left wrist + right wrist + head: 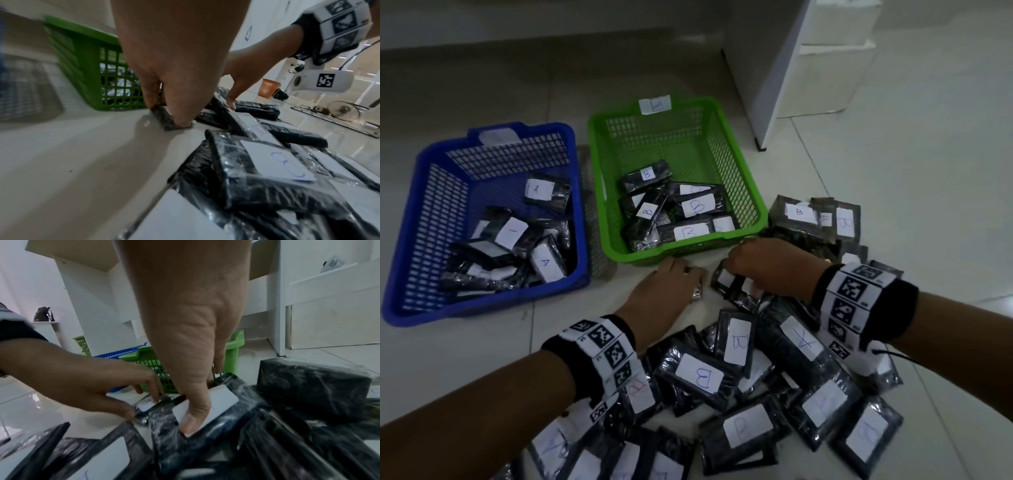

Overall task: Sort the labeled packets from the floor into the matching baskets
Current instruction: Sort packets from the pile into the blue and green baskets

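A blue basket (pixel 410 281) on the left holds packets marked A. Beside it a green basket (pixel 743 185), tagged B, holds B packets. Black packets with white labels (pixel 698 375) lie heaped on the floor tiles in front. My left hand (pixel 688 281) pinches the corner of one black packet (pixel 164 119) just before the green basket (pixel 90 68). My right hand (pixel 203 395) grips a neighbouring packet (pixel 224 400), thumb pressed on its white label and fingers over its far edge. The letters on both packets are hidden.
A white cabinet (pixel 787 68) stands behind the green basket to the right. More packets, one marked B (pixel 799 212), are stacked right of the green basket. An orange bin (pixel 269 87) and a floor fan (pixel 343 110) sit far off. Bare tile (pixel 465 349) lies at front left.
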